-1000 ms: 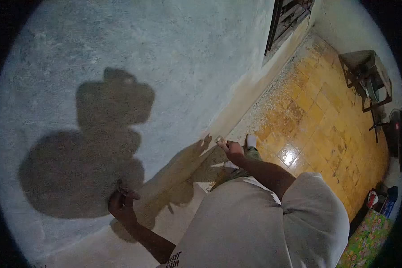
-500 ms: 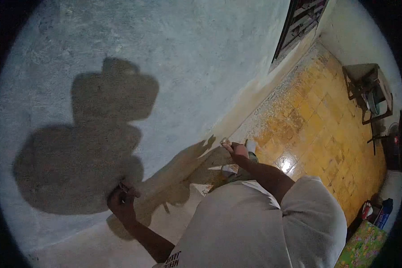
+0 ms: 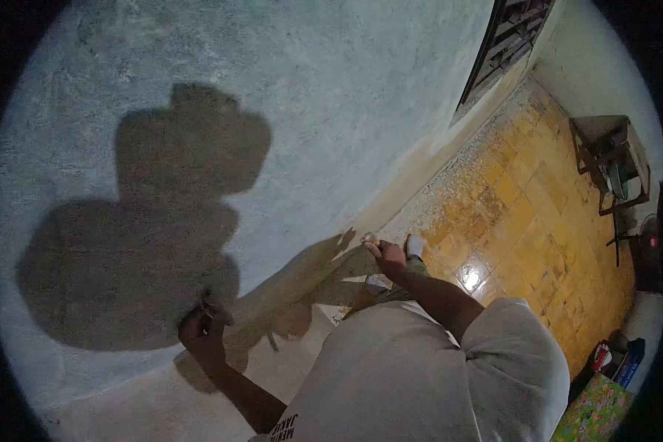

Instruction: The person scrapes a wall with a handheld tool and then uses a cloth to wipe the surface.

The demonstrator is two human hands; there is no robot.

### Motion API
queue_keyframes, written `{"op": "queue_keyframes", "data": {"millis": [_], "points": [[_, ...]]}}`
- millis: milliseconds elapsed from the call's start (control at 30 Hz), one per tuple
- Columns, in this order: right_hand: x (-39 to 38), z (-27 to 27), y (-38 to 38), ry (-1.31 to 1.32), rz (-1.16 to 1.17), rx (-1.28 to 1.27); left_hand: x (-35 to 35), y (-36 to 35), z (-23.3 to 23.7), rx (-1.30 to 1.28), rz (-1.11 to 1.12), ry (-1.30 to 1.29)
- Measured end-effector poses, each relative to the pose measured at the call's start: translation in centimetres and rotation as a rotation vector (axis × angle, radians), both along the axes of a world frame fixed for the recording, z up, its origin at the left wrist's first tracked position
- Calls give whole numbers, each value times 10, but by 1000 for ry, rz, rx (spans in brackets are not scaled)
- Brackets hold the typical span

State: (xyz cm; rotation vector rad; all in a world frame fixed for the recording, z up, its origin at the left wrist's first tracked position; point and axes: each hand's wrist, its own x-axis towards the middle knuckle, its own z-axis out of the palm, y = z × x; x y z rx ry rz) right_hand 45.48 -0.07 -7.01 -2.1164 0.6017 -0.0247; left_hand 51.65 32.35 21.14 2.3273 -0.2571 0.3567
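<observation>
My left hand [image 3: 203,329] is close to the blue-grey wall [image 3: 331,110], inside a large dark shadow. Its fingers are bent together around something small and thin, too dark to name. My right hand [image 3: 390,255] reaches low beside the foot of the wall. Between its thumb and fingers is a small, roundish, pale shiny object [image 3: 368,238], whose kind I cannot make out. Just past that hand, part of a foot in pale footwear [image 3: 415,245] shows on the floor.
Yellow floor tiles [image 3: 523,228] run along the wall. A barred window [image 3: 504,48] is at the top. On the right stand a wooden stool-like frame [image 3: 615,158] holding a green item and a dark fan-like object [image 3: 648,243]. A flowered cloth [image 3: 597,412] lies at the lower right.
The view has shifted slightly, so the window and furniture sit a little differently. Both hands keep nearly the same places; my right hand has turned a little around the pale object.
</observation>
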Motion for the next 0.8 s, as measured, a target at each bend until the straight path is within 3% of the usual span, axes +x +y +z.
{"op": "queue_keyframes", "data": {"millis": [67,133,167,233,267,333,367,433,533,567,633,733,800], "points": [[20,18,7,-141,61,-26,0,1,0,14,14,-3],[53,29,11,-150,-10,269,-2,-8,9,9,-31,0],[49,27,13,-146,-19,275,-2,-15,11,15,-39,4],[40,22,11,-97,-92,278,-3,-30,12,-276,-18,42],[29,10,10,-96,-93,278,-1,-24,10,-276,-19,44],[5,-23,2,-253,164,-237,4,-5,1,-101,-88,5],[0,-31,2,-257,164,-240,3,-7,5,-103,-88,1],[-4,-29,3,167,-3,12,0,-10,15,213,-63,32],[41,7,3,42,-63,210,-1,-3,8,112,10,99],[40,4,3,46,-66,214,-3,-5,9,116,7,103],[43,1,5,-73,-118,170,-3,-23,18,-136,-26,161],[32,11,-1,-25,-110,154,0,-16,8,-130,-80,46],[11,-30,-6,3,-71,64,1,-15,11,-69,-59,45]]}}
